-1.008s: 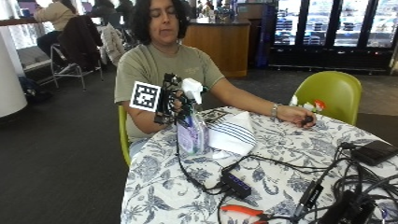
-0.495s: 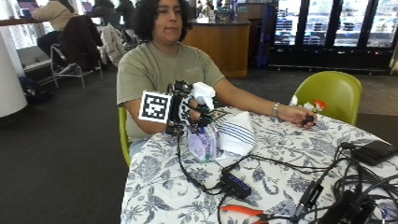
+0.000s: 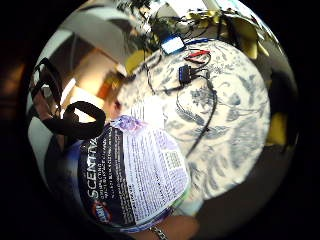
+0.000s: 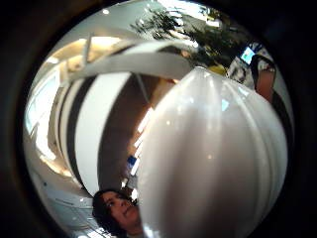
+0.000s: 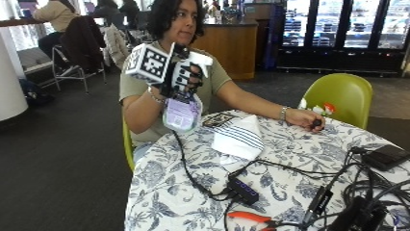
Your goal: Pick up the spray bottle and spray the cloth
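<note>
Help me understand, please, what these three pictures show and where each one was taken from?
No robot here: a person at a table wears a black glove on the right hand. The outside view comes from a camera across the table. The two round pictures come from cameras on that hand's palm, so the bottle fills much of them: its label in one, its white top in the other. The fingers grip the bottle, raised above the table. On the table lie a striped cloth, cables and orange pliers.

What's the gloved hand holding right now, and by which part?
The right hand holds the spray bottle by its neck, just under the white head, lifted clear of the table.
</note>
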`<state>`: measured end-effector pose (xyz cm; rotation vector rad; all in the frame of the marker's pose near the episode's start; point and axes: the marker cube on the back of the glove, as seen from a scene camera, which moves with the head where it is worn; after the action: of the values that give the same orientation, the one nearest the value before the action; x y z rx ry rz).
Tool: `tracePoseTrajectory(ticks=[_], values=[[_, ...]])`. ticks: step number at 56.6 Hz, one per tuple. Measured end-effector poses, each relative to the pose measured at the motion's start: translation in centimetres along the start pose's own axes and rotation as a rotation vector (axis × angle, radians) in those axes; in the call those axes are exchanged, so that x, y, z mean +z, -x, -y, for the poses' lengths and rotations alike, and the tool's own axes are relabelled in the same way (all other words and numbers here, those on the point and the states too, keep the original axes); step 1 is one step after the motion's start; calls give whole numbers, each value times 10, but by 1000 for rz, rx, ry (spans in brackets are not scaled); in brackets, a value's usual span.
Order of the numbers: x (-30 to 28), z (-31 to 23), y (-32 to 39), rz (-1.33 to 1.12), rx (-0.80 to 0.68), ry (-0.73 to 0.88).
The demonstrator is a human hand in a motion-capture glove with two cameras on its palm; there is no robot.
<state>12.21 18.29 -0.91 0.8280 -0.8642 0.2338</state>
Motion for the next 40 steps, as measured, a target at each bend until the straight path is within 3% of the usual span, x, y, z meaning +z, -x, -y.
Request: tracePoseTrajectory(ticks=[14,31,40], values=[[35,23,37,-550,-45,360],[105,35,-14,-868,259,823],[138,30,-55,-1050,349,920]])
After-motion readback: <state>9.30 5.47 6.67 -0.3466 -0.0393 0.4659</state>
